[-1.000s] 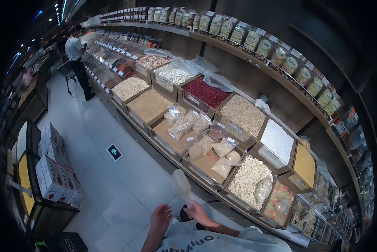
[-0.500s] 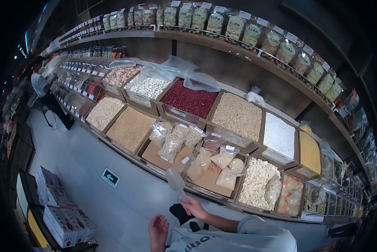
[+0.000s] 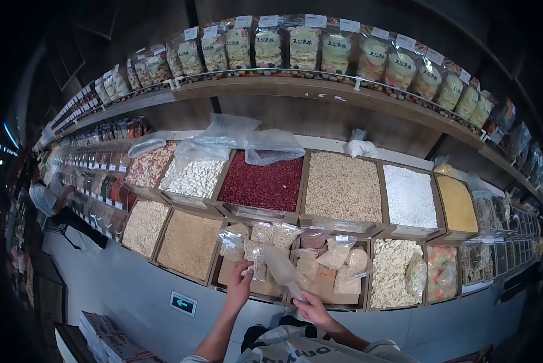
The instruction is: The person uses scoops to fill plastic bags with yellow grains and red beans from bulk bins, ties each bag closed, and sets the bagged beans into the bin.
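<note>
A translucent plastic scoop [image 3: 280, 266] is in my right hand [image 3: 311, 307], its handle between the fingers and its wide end pointing up and left. My left hand [image 3: 239, 286] is raised left of the scoop, fingers apart and holding nothing, in front of a bin with packed bags of grain [image 3: 256, 257]. Just behind the scoop, to its right, more tied bags of pale grain [image 3: 337, 254] lie in a second bin. Dark red beans [image 3: 262, 184] fill a bin in the row behind.
Bins of tan grain [image 3: 190, 242], white grains [image 3: 409, 196], yellow grain [image 3: 456, 202] and pale flakes [image 3: 396, 272] flank the bags. Packaged goods line an upper shelf [image 3: 271, 88]. Another person [image 3: 45, 199] stands far left. Boxes [image 3: 111, 339] are at lower left.
The view has turned right and come closer to the bins. My left hand has risen and opened out toward the bagged grain. The scoop, still in my right hand, is now in front of the bagged bins.
</note>
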Action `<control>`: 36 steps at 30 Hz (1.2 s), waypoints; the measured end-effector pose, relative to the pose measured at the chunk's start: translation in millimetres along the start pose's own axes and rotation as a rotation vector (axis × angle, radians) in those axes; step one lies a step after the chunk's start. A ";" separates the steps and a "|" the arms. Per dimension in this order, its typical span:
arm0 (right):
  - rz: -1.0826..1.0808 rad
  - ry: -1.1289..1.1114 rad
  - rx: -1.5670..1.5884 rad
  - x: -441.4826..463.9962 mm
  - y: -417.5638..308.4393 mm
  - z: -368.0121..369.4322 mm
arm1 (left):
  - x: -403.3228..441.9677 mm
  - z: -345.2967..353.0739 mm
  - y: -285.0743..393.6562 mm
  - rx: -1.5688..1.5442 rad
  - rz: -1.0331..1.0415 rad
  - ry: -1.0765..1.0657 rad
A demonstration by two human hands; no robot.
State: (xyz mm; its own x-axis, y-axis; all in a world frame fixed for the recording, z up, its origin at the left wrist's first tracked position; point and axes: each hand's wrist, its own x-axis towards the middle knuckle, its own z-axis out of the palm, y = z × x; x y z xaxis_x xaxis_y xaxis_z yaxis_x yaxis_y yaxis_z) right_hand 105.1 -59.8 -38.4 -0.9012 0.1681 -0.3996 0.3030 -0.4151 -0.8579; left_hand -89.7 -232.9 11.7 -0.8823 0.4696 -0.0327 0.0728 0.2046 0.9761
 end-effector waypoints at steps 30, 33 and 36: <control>-0.366 1.139 0.265 60.8 15.6 169.9 | 368.9 -54.8 206.5 0.550 1.371 0.023; -0.386 1.062 0.329 71.3 -10.3 163.1 | 300.2 -132.4 194.8 0.404 1.134 -0.105; -0.395 1.016 -0.002 86.3 -13.6 145.4 | 251.5 -181.3 157.8 0.300 0.832 -0.304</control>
State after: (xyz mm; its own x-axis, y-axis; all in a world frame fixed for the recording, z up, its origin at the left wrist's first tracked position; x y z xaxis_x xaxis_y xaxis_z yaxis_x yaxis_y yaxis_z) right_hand -21.8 -169.6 -14.2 -0.2585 0.9499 -0.1754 0.0498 -0.1683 -0.9845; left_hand -384.4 -238.3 196.5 -0.3361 0.7605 0.5556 0.7808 -0.1048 0.6159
